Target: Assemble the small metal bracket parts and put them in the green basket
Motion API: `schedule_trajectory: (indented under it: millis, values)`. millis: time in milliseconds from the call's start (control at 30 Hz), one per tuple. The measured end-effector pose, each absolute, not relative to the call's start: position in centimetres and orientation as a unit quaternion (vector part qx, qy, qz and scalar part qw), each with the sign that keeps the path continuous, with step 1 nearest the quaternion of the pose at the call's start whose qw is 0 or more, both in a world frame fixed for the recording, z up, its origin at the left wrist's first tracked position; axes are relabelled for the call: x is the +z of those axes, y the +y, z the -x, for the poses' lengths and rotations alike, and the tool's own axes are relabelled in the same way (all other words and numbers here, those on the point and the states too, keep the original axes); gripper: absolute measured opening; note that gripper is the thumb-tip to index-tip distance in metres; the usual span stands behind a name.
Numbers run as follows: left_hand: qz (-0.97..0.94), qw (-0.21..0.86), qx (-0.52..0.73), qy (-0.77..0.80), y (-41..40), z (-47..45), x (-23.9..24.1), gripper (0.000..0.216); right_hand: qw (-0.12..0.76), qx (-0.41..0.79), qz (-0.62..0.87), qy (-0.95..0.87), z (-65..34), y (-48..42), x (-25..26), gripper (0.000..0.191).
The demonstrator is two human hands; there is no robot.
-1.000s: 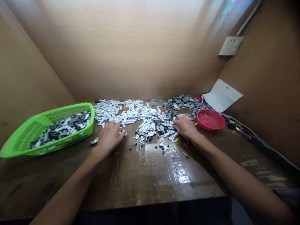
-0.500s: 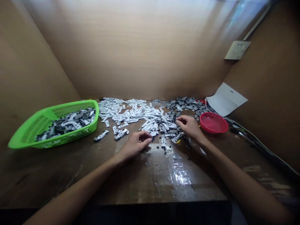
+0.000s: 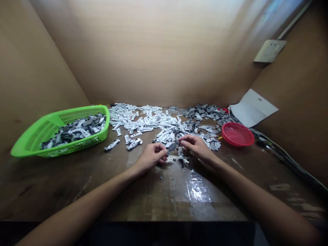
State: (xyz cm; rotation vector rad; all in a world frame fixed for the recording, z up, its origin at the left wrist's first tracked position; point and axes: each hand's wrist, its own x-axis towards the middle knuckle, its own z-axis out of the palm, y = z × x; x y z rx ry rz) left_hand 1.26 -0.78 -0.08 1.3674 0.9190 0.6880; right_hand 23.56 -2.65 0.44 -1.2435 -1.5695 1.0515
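My left hand (image 3: 151,156) and my right hand (image 3: 195,147) meet over the middle of the brown table (image 3: 77,184), fingers pinched. Between them they hold a small grey metal piece (image 3: 172,147), just in front of a wide heap of small silver and grey metal parts (image 3: 153,121). A few tiny dark bits (image 3: 160,178) lie loose on the table below my hands. I cannot make out whether my left fingers also hold a separate small bit.
A green plastic basket (image 3: 38,136) with grey and silver parts stands at the left. A shallow red bowl (image 3: 237,134) sits at the right, with white paper (image 3: 252,107) and dark cables (image 3: 284,157) behind it. Brown walls enclose three sides; a socket (image 3: 270,50) hangs at the upper right.
My left hand came from the left side of the heap to the centre. My right hand drew back from the pile with a grey piece, and the hands have come together.
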Motion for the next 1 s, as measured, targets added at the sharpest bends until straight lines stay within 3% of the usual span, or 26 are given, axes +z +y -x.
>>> schedule_trajectory:
  millis: [167, 367, 467, 667, 867, 1000]
  values:
    - [-0.531, 0.667, 0.319, 0.414, -0.2, -0.9, 0.2, 0.023, 0.322, 0.123, 0.528, -0.776, -24.5, -0.9, -0.3, 0.014]
    - [-0.528, 0.688, 0.291, 0.403, -0.3, -0.7, 0.4, 0.026, 0.213, 0.009, 0.540, -0.814, -23.6, -0.9, -0.8, 0.015]
    - [-0.537, 0.686, 0.260, 0.415, -0.4, -0.7, 0.1, 0.026, 0.233, 0.026, 0.537, -0.810, -23.8, -1.1, -0.4, 0.012]
    - [-0.542, 0.686, 0.226, 0.430, -0.4, -0.7, -0.1, 0.025, 0.360, 0.162, 0.525, -0.754, -23.8, -1.6, 0.6, 0.013]
    - [-0.541, 0.690, 0.216, 0.430, -0.5, -0.7, 0.1, 0.025, 0.371, 0.354, 0.486, -0.708, -23.1, -2.2, 0.7, 0.018]
    - [-0.535, 0.691, 0.222, 0.433, -0.3, -0.6, -0.2, 0.027, 0.379, 0.414, 0.473, -0.680, -23.1, -2.4, 0.3, 0.021]
